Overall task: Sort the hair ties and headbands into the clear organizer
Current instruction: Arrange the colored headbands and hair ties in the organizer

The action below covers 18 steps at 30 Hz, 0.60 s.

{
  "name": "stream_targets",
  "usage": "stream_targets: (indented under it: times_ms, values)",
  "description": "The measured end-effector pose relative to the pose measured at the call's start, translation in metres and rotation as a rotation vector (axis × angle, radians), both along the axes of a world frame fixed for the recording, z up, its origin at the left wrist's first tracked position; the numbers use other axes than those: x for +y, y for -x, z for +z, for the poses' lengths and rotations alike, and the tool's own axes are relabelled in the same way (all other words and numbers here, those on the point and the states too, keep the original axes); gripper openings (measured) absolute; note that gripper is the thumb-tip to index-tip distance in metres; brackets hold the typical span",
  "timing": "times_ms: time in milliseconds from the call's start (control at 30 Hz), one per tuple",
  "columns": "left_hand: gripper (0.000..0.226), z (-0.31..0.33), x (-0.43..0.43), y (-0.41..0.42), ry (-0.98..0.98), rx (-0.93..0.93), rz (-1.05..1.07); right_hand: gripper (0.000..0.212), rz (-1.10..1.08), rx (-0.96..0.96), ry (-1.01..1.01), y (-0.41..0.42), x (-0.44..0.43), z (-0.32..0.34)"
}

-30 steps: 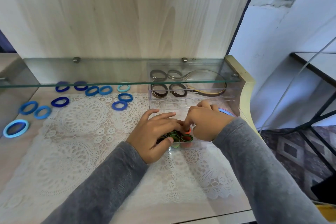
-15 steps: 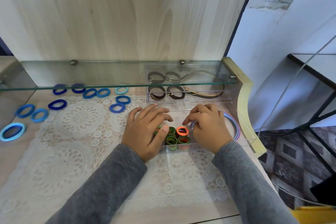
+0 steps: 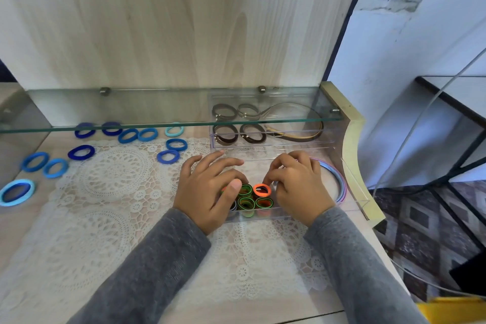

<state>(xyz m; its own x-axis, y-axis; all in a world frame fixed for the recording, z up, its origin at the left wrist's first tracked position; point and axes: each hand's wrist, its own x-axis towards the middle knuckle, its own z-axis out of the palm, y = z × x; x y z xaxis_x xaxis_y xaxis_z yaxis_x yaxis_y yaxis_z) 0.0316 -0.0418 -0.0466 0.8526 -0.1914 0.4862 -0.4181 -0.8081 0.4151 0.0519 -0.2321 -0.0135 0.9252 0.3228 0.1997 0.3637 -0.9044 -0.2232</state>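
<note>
noting blue hair ties (image 3: 79, 152) unsorted on the lace mat (image 3: 110, 179). my left hand (image 3: 207, 187), fingers relaxed, thumb-presses the green ties (image 3: 246, 204) upright in the clear organizer (image 3: 278, 214). my right hand (image 3: 297, 187) curls against the orange tie (image 3: 262, 190), grip unclear, likely seating it.

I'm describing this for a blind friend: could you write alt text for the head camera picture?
A person's left hand and right hand touch green and orange hair ties in the front compartment of a clear organizer on a lace mat. Brown hair ties and a headband sit in its back compartment; blue hair ties lie loose to the left.
</note>
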Motion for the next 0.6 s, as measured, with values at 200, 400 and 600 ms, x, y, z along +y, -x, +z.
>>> stream_targets:
  times_ms: [200,400,600]
  values:
    - [0.073,-0.001,0.01,0.002,0.104,-0.027,0.105,0.036,-0.002,0.117,-0.014,0.0,-0.003,0.007]
    - [0.062,-0.003,0.012,0.004,0.043,-0.048,0.13,0.035,0.015,0.118,-0.032,0.0,-0.003,0.004]
    - [0.06,-0.004,0.013,0.004,0.03,-0.036,0.124,0.037,0.016,0.161,-0.063,0.0,-0.003,0.005]
